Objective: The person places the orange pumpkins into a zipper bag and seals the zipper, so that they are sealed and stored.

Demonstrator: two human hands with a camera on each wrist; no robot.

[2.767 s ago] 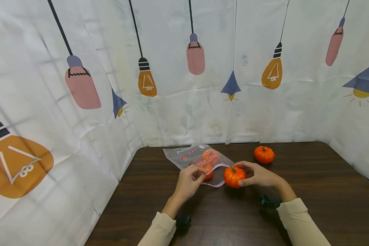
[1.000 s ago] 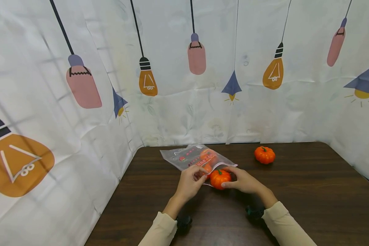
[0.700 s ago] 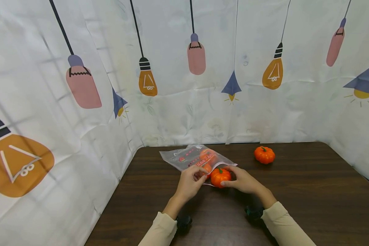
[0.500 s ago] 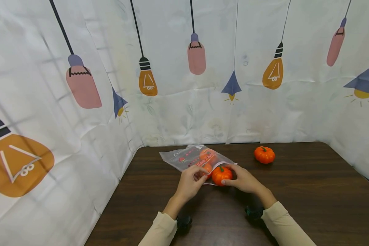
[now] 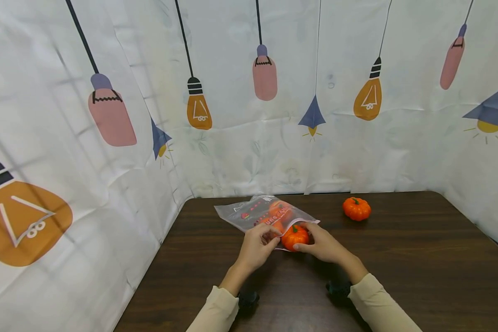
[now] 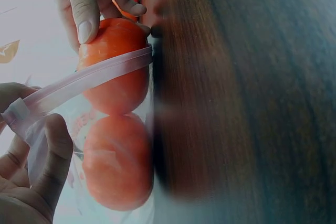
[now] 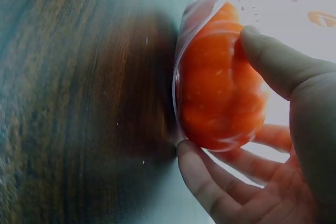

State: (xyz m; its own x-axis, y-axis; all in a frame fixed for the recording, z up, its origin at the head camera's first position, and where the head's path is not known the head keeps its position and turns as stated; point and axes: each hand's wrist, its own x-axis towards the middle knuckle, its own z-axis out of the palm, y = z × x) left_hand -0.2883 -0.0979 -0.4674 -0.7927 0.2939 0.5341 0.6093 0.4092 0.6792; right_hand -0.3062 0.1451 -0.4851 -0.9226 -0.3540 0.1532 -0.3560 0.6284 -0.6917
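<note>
A see-through zip bag (image 5: 242, 216) with red print and a pinkish rim lies on the table, its mouth towards me. My left hand (image 5: 255, 245) pinches the upper rim of that mouth between thumb and fingers. At the opening, my right hand (image 5: 327, 245) grips a small orange pumpkin (image 5: 295, 238) with a green stem. The left wrist view has the rim strip (image 6: 100, 74) crossing over this pumpkin, so part of it is inside. Right behind it in the bag sits another pumpkin (image 6: 118, 163). Farther back, orange shows through the plastic.
One more orange pumpkin (image 5: 357, 209) stands apart at the back right of the dark wooden table (image 5: 419, 258). A white curtain (image 5: 240, 152) printed with lamps hangs behind the table and along its left side.
The right hand has carried the pumpkin leftwards from beside the bag into its mouth, shifting slightly further left in the last half second. The left hand stays at the rim.
</note>
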